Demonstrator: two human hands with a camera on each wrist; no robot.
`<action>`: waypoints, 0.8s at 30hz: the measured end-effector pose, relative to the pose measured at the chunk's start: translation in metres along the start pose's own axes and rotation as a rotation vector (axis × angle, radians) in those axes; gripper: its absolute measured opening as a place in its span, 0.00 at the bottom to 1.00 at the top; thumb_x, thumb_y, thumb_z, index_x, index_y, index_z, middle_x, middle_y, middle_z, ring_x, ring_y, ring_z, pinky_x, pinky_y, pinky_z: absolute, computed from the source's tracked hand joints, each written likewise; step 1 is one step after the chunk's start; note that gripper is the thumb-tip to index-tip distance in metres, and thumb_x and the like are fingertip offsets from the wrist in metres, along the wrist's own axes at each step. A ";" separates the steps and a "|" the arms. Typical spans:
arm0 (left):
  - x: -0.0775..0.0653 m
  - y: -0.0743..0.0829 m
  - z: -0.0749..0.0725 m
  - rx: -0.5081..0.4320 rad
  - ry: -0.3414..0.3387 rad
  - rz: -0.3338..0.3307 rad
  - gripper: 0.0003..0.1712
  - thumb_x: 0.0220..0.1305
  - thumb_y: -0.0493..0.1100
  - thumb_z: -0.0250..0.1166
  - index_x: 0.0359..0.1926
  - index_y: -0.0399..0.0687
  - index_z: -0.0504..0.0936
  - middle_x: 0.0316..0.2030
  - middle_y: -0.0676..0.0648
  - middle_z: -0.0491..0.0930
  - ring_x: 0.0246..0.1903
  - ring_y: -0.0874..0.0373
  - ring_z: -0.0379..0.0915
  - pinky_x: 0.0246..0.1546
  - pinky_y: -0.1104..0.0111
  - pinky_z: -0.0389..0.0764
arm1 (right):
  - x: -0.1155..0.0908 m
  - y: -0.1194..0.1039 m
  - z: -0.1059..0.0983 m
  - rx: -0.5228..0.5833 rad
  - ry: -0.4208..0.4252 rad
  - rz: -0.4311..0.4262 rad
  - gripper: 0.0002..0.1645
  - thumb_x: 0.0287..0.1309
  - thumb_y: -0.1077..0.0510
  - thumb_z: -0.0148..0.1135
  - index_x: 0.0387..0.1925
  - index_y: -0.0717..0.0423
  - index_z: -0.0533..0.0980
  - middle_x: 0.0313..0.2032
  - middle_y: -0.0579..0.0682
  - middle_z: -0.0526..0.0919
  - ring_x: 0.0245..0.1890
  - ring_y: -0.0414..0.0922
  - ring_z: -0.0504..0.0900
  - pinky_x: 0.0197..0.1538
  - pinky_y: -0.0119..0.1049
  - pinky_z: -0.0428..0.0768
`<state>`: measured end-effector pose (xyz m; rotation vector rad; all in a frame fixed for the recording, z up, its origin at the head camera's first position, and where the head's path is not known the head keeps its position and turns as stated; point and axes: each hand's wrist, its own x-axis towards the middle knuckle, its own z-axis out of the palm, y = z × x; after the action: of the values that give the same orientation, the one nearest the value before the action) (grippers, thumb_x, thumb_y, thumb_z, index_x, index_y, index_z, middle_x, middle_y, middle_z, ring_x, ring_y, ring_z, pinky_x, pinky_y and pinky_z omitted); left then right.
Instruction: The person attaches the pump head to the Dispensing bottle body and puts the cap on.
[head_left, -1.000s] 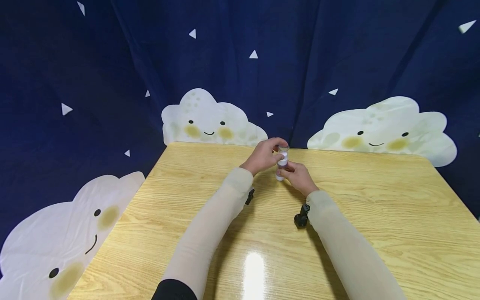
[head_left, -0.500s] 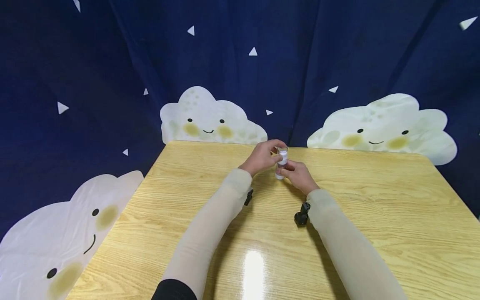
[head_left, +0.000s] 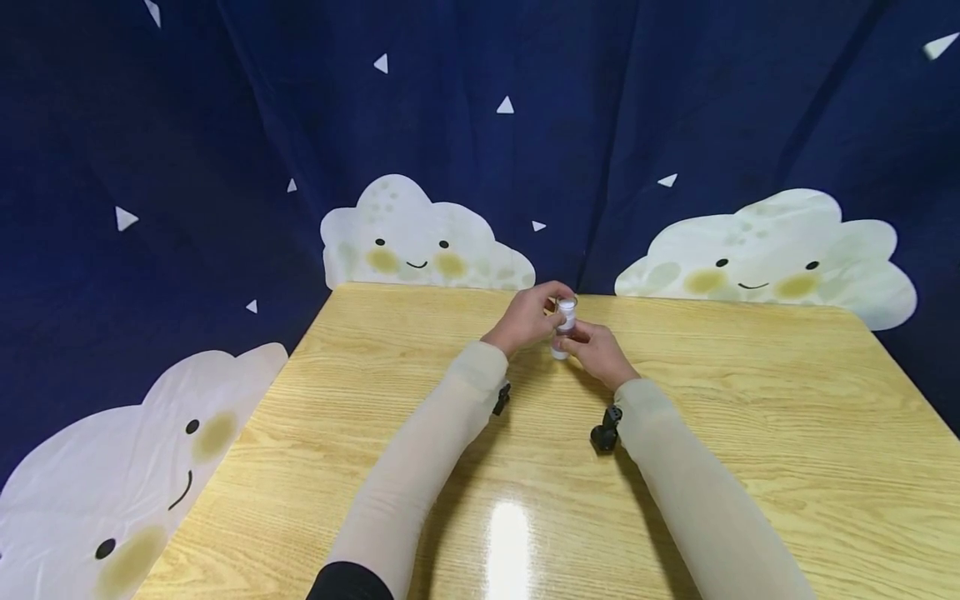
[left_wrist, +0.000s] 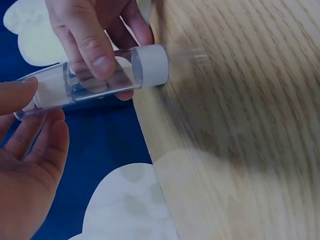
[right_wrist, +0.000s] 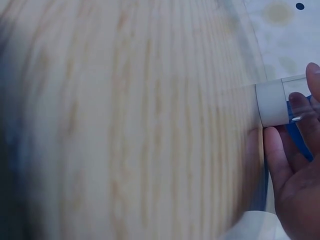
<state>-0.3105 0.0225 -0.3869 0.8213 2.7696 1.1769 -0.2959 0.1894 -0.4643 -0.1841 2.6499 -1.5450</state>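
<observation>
A slim clear bottle (left_wrist: 100, 92) stands upright near the table's far edge, with a white base (head_left: 559, 353) close on the wood. Its upper section (head_left: 567, 313) shows white inside a clear sleeve or cap. My left hand (head_left: 527, 318) grips this top section, thumb on the near side and fingers over and behind. Lower down, my right hand (head_left: 600, 354) holds the clear body between thumb and fingers. The right wrist view shows the white base (right_wrist: 272, 104) beside the right hand (right_wrist: 300, 190), with the upper section out of frame.
The wooden table (head_left: 375, 375) spreads around the bottle. Behind it hangs a dark blue curtain (head_left: 450, 83) with cloud prints, close to the far edge. Black wrist cameras (head_left: 604, 432) sit under both sleeves.
My left hand has come down slightly at the bottle's top, and less clear plastic shows above the white part. My right hand stays in place on the body.
</observation>
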 end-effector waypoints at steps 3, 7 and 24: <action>-0.001 -0.002 0.001 -0.011 0.003 0.004 0.16 0.69 0.37 0.62 0.56 0.52 0.78 0.55 0.50 0.81 0.48 0.55 0.78 0.48 0.68 0.80 | -0.001 -0.001 0.000 0.009 -0.010 -0.002 0.24 0.66 0.54 0.62 0.63 0.52 0.76 0.60 0.58 0.81 0.63 0.56 0.77 0.66 0.54 0.74; -0.002 -0.005 0.001 -0.025 0.004 0.022 0.16 0.70 0.38 0.61 0.57 0.52 0.77 0.56 0.50 0.80 0.47 0.56 0.78 0.43 0.71 0.80 | -0.001 -0.002 0.000 0.004 -0.015 -0.007 0.25 0.67 0.54 0.62 0.64 0.52 0.74 0.61 0.58 0.79 0.63 0.57 0.76 0.66 0.54 0.74; -0.004 0.000 0.004 0.245 0.027 0.041 0.17 0.72 0.44 0.58 0.60 0.59 0.75 0.55 0.54 0.81 0.53 0.57 0.77 0.54 0.64 0.78 | -0.002 -0.005 -0.001 -0.033 -0.004 -0.019 0.23 0.67 0.56 0.61 0.62 0.54 0.75 0.61 0.60 0.80 0.63 0.58 0.76 0.65 0.54 0.74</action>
<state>-0.3059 0.0231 -0.3900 0.8891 2.9731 0.8699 -0.2940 0.1882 -0.4595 -0.2151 2.6797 -1.5053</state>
